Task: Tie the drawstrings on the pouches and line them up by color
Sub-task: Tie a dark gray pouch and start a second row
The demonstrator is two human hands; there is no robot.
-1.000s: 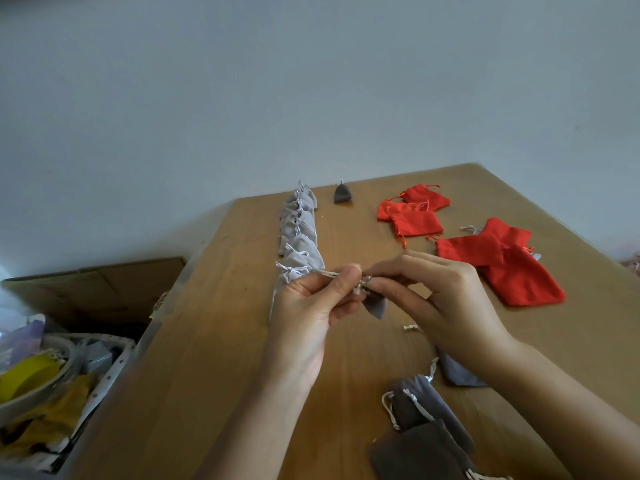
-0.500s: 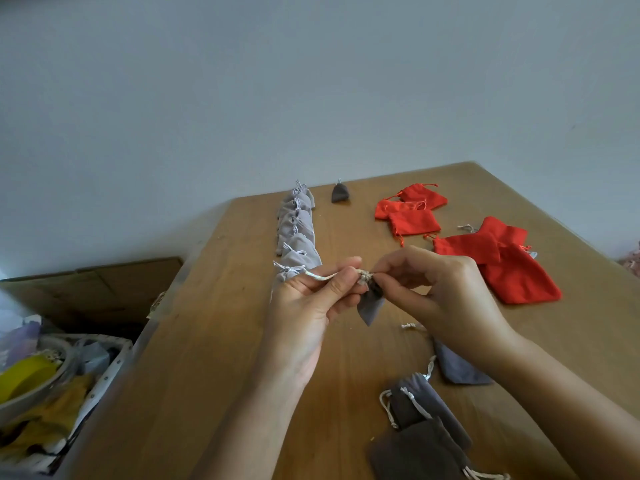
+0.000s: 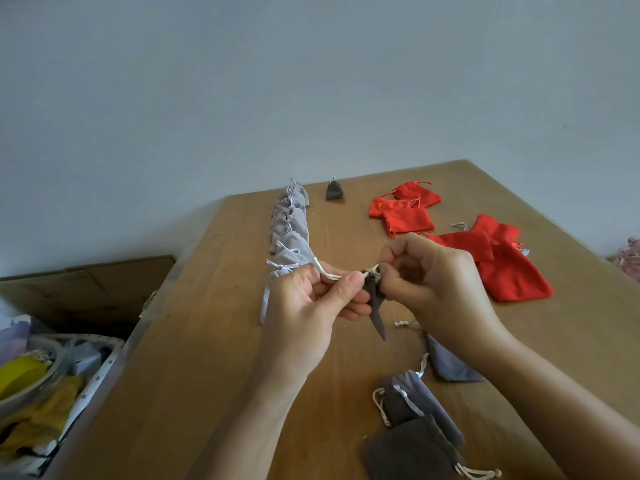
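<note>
A small dark grey pouch [image 3: 376,313] hangs above the wooden table [image 3: 214,341] between my hands. My left hand [image 3: 304,306] pinches its cream drawstring [image 3: 329,274], pulled out to the left. My right hand [image 3: 436,282] pinches the string at the pouch's gathered neck. A row of several tied light grey pouches [image 3: 290,230] runs away from me at the left. One tied dark grey pouch [image 3: 334,190] stands at the far edge. Red pouches [image 3: 403,209] and larger red pouches [image 3: 509,271] lie at the right.
Untied dark grey pouches [image 3: 415,410] and a bluish grey pouch [image 3: 446,362] lie near me on the right. A basket of cloth and odds [image 3: 41,386] sits beside the table's left edge, with a cardboard box [image 3: 86,285] behind it.
My left hand has drawn the cream string further out to the left, and the pouch's neck has gathered tight. The pouch now hangs lower between my hands.
</note>
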